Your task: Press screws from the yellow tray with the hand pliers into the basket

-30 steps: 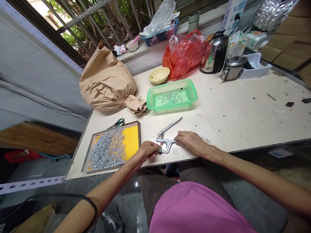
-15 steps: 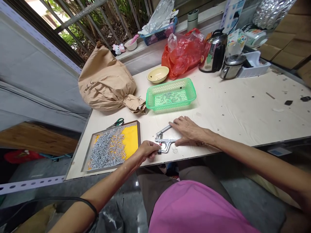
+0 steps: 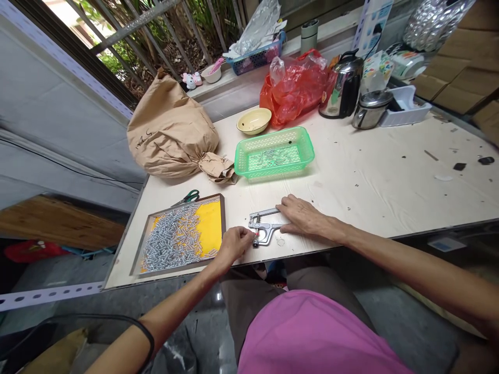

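Observation:
Near the table's front edge lie silver hand pliers (image 3: 266,229) with a spring by the jaw, like snap-fastener pliers. My right hand (image 3: 302,217) wraps round their two handles from the right, thumb on the lower one and fingers on the upper. At the jaw end, my left hand (image 3: 236,243) has its thumb and forefinger pinched together; what is between them is too small to make out. Left of it sits a shallow tray (image 3: 223,215) with a yellow bottom, heaped with small silver metal pins (image 3: 169,239).
A green basket (image 3: 274,170) with some metal pins stands behind the pliers. Scissors (image 3: 191,196) lie behind the tray. Farther back are a brown sack (image 3: 171,130), a yellow bowl (image 3: 254,122), a red plastic bag (image 3: 292,93), a kettle (image 3: 343,85) and a metal pot (image 3: 371,110).
My right hand has squeezed the pliers: the upper handle has come down toward the lower one. My left hand has drawn slightly left from the jaw, still pinched.

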A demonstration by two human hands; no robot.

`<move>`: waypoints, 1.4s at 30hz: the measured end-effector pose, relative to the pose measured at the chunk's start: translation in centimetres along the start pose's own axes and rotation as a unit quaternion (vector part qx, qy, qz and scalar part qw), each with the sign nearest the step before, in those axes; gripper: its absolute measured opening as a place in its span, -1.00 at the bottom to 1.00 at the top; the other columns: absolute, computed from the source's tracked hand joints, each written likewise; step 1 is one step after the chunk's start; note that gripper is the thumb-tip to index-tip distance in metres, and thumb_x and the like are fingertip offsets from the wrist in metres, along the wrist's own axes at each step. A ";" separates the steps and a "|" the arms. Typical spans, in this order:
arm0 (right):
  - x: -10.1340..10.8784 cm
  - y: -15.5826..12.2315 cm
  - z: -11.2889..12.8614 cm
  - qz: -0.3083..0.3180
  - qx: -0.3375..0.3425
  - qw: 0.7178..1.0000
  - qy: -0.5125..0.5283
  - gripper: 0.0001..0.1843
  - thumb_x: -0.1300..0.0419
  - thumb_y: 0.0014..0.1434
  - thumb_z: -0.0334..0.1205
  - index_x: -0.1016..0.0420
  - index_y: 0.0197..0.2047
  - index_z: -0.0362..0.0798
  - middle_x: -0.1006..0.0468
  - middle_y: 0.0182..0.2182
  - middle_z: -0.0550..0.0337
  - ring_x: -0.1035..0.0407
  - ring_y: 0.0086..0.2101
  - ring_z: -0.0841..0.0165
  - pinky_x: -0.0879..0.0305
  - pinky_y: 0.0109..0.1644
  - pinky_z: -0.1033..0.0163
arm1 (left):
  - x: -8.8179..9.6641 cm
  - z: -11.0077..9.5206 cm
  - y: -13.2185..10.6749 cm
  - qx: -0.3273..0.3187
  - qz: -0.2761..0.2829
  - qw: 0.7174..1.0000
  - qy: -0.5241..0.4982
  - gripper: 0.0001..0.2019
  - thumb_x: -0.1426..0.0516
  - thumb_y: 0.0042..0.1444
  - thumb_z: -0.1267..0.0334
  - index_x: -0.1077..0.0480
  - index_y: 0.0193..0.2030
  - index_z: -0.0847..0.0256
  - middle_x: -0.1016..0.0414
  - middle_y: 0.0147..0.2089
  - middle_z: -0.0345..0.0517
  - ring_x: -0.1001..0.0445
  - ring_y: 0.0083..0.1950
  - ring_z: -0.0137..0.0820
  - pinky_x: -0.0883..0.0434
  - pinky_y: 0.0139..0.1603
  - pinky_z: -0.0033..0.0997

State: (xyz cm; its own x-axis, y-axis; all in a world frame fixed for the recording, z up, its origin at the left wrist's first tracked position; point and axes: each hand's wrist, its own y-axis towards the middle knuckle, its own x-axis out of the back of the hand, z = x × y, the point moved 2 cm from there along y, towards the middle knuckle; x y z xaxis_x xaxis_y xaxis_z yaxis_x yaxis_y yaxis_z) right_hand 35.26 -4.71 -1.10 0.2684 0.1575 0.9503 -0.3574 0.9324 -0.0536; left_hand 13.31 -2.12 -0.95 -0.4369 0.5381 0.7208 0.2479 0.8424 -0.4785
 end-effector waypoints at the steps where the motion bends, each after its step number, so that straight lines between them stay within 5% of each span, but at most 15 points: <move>1: -0.1 0.0 0.1 -0.005 0.002 1.000 0.001 -0.56 -0.31 0.05 -0.04 -0.42 -0.09 -0.17 -0.41 -0.15 -0.04 -0.24 -0.11 0.16 -0.20 -0.13 0.16 | 0.1 -0.5 -0.3 -0.057 -0.053 0.996 0.049 -0.77 -0.12 0.11 0.13 -0.47 -0.33 0.27 -0.42 -0.46 -0.16 -0.41 -0.45 -0.44 -0.31 -0.41 -0.45; 4: -0.4 0.0 0.2 -0.010 0.008 1.000 -0.001 -0.55 -0.30 0.06 -0.05 -0.42 -0.07 -0.17 -0.41 -0.15 -0.05 -0.24 -0.11 0.15 -0.22 -0.11 0.14 | -0.7 -2.2 -0.8 -0.234 -0.128 0.951 0.156 -0.75 -0.15 0.11 0.20 -0.44 -0.07 0.18 -0.45 -0.09 -0.03 -0.41 -0.05 -0.26 -0.38 -0.08 -0.29; 9: -0.9 -0.3 0.5 0.002 0.019 1.000 -0.001 -0.44 -0.35 0.00 -0.05 -0.38 -0.01 -0.19 -0.40 -0.12 -0.07 -0.24 -0.09 0.14 -0.25 -0.10 0.12 | -2.5 -4.4 1.4 -0.370 -0.061 0.896 0.238 -0.43 -0.19 0.07 0.22 -0.16 0.22 0.21 -0.27 0.21 0.10 -0.24 0.18 -0.14 -0.30 0.13 -0.07; 12: -0.6 -0.4 0.3 0.019 -0.015 0.999 -0.027 -0.36 -0.38 -0.06 0.00 -0.37 0.01 -0.19 -0.40 -0.10 -0.09 -0.25 -0.09 0.11 -0.27 -0.12 0.12 | -2.5 -5.1 2.6 -0.375 -0.026 0.885 0.276 -0.38 -0.20 0.07 0.16 -0.13 0.24 0.27 -0.34 0.10 0.11 -0.30 0.08 -0.14 -0.33 0.08 -0.10; 19: -0.2 0.0 0.4 0.048 -0.017 0.997 -0.063 -0.82 -0.15 0.21 -0.21 -0.46 -0.17 -0.13 -0.46 -0.18 -0.06 -0.31 -0.12 0.16 -0.23 -0.17 0.16 | -2.7 -5.9 2.9 -0.334 -0.048 0.888 0.312 -0.75 -0.11 0.17 0.13 -0.39 -0.10 0.23 -0.40 -0.16 -0.01 -0.33 -0.08 -0.23 -0.36 -0.13 -0.27; 24: -1.0 0.5 0.0 0.054 -0.027 0.997 -0.039 -0.81 -0.04 0.29 -0.22 -0.46 -0.18 -0.08 -0.47 -0.23 0.00 -0.34 -0.18 0.19 -0.20 -0.24 0.19 | -2.7 -6.5 3.4 -0.303 -0.050 0.909 0.281 -0.81 -0.06 0.22 0.18 -0.43 -0.21 0.22 -0.41 -0.25 -0.04 -0.34 -0.10 -0.25 -0.35 -0.15 -0.31; 28: 0.1 0.6 -0.6 0.039 -0.030 0.997 -0.052 -0.74 -0.16 0.21 -0.09 -0.46 -0.14 -0.10 -0.44 -0.16 -0.03 -0.31 -0.13 0.16 -0.21 -0.21 0.18 | -2.8 -6.0 3.0 -0.305 -0.072 0.914 0.259 -0.77 -0.10 0.19 0.18 -0.39 -0.06 0.22 -0.43 -0.09 0.02 -0.35 -0.01 -0.20 -0.39 -0.08 -0.22; 32: 0.8 0.2 -1.7 0.047 0.023 0.998 -0.020 -0.57 -0.19 0.15 0.07 -0.45 -0.09 -0.11 -0.43 -0.17 -0.02 -0.29 -0.14 0.19 -0.20 -0.18 0.21 | -5.1 -4.3 1.0 -0.370 -0.141 0.892 0.219 -0.73 -0.03 0.23 0.32 -0.31 0.06 0.23 -0.30 0.20 0.11 -0.21 0.25 -0.15 -0.31 0.17 -0.07; 37: 0.0 1.0 -3.6 -0.024 -0.010 0.998 -0.059 -0.79 -0.03 0.29 -0.24 -0.47 -0.20 -0.11 -0.46 -0.22 0.03 -0.28 -0.15 0.25 -0.10 -0.14 0.22 | -8.7 -3.6 -1.3 -0.424 -0.157 0.877 0.164 -0.71 0.09 0.29 0.38 -0.29 0.09 0.24 -0.39 0.12 0.09 -0.27 0.25 -0.21 -0.24 0.26 -0.03; 42: 0.8 3.3 -3.1 -0.045 -0.041 0.992 -0.114 -0.82 -0.08 0.25 -0.23 -0.49 -0.23 -0.08 -0.50 -0.23 0.03 -0.25 -0.14 0.19 -0.02 -0.13 0.14 | -9.5 -4.0 -1.7 -0.416 -0.155 0.887 0.127 -0.70 0.08 0.30 0.33 -0.26 0.13 0.24 -0.40 0.12 0.13 -0.29 0.24 -0.21 -0.20 0.29 0.04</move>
State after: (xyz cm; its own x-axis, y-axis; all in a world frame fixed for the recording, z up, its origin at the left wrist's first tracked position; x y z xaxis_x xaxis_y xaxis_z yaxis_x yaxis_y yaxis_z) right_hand 37.06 -0.50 -1.50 0.0834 0.0044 0.9965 -0.2651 0.9640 0.0180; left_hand 20.51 -8.53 -5.04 -0.4136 0.1772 0.8931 0.7480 0.6253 0.2224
